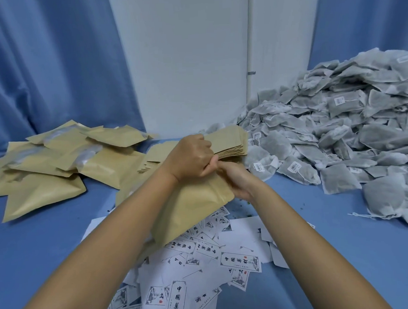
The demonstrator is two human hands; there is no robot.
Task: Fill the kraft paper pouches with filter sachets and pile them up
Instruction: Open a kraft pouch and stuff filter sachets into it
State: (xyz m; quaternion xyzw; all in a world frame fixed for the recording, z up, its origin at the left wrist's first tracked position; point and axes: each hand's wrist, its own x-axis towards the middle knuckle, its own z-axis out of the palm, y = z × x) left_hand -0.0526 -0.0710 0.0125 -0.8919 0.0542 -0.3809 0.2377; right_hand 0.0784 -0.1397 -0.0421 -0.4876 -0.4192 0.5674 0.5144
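kraft pouch [191, 213] diagonal, top end far-right, gripped by left hand [191, 158], right hand [237, 181]

A kraft pouch [189, 211] is gripped at its top by the curled left hand [191, 157], and seemingly pinched there by the right hand [237, 181]. Flat pouches [230, 143] are stacked just behind. Filled pouches [47, 166] are piled at left, sachets [337, 129] heaped at right, and labels [203, 259] scattered on the counter [343, 253].
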